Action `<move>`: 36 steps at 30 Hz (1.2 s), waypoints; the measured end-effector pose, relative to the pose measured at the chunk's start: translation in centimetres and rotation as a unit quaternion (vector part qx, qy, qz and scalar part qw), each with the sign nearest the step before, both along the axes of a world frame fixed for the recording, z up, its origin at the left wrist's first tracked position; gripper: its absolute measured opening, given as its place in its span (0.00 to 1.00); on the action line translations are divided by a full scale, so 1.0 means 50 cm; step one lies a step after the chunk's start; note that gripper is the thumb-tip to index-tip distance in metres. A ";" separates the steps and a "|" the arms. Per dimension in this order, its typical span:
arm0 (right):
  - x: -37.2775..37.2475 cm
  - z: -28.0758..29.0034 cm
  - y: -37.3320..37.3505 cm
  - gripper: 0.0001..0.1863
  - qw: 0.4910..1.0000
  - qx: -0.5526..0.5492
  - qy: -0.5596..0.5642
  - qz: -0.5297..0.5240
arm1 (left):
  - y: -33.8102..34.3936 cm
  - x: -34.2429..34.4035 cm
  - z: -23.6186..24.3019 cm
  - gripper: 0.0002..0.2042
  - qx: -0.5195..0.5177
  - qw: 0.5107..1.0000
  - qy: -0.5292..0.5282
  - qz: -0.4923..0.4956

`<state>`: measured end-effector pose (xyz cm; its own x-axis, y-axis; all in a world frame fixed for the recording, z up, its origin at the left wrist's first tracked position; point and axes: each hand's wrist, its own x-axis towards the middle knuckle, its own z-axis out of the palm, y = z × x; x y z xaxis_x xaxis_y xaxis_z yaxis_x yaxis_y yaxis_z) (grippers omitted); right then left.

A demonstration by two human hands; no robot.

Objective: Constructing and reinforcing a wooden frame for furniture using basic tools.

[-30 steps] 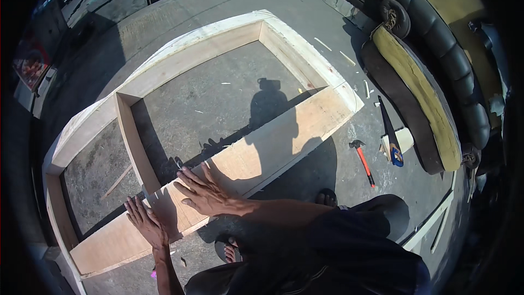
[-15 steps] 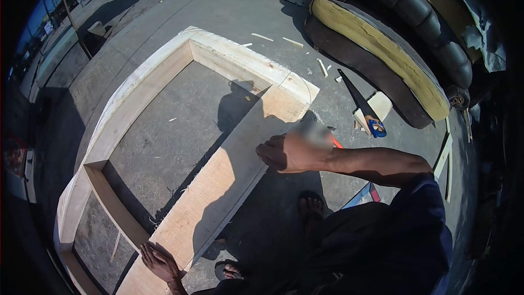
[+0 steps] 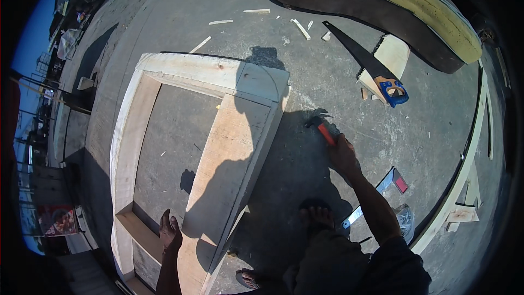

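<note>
In my right hand (image 3: 343, 157) is a claw hammer (image 3: 327, 134), my fingers closed round its orange handle. Its dark head points away from me, low over the concrete to the right of a wooden frame (image 3: 125, 147). My left hand (image 3: 171, 233) is open, fingers upward and thumb apart, holding nothing. It hovers beside the wide board (image 3: 218, 155) on the frame's near side, close to a short crosspiece (image 3: 143, 234); whether it touches the wood I cannot tell. Shadow covers much of the board.
A handsaw (image 3: 363, 57) with a blue handle rests against a pale wood offcut (image 3: 394, 54). Nearer lie a try square (image 3: 376, 194) and a clear plastic bag (image 3: 405, 221). Wood slivers (image 3: 301, 29) dot the concrete. A cushioned furniture piece (image 3: 360, 3) is behind; long timber strips (image 3: 464, 175) lie right.
My right hand has left the board and closed on the hammer's handle. My left hand has come up off the board's edge. The view has swung to the right.
</note>
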<state>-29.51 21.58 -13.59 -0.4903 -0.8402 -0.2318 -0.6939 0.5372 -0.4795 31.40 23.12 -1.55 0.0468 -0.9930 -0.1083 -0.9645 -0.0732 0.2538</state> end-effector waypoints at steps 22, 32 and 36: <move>0.251 0.117 -0.005 0.15 0.937 -0.195 -0.254 0.138 | -0.091 -0.110 -0.250 0.28 -0.257 0.869 -0.421 -0.035; 0.315 0.087 0.044 0.19 0.917 -0.073 -0.324 0.223 | -0.017 -0.087 -0.016 0.16 0.020 0.998 -0.051 0.026; 0.327 0.157 0.053 0.21 0.919 -0.081 -0.313 0.223 | 0.064 0.067 0.131 0.10 -0.060 0.994 -0.085 -0.044</move>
<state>-13.16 24.22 -5.75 0.0991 -0.9736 -0.2056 -0.3881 0.1525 -0.9089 34.73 26.32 5.02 -0.0325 -0.9994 0.0138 -0.9955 0.0335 0.0883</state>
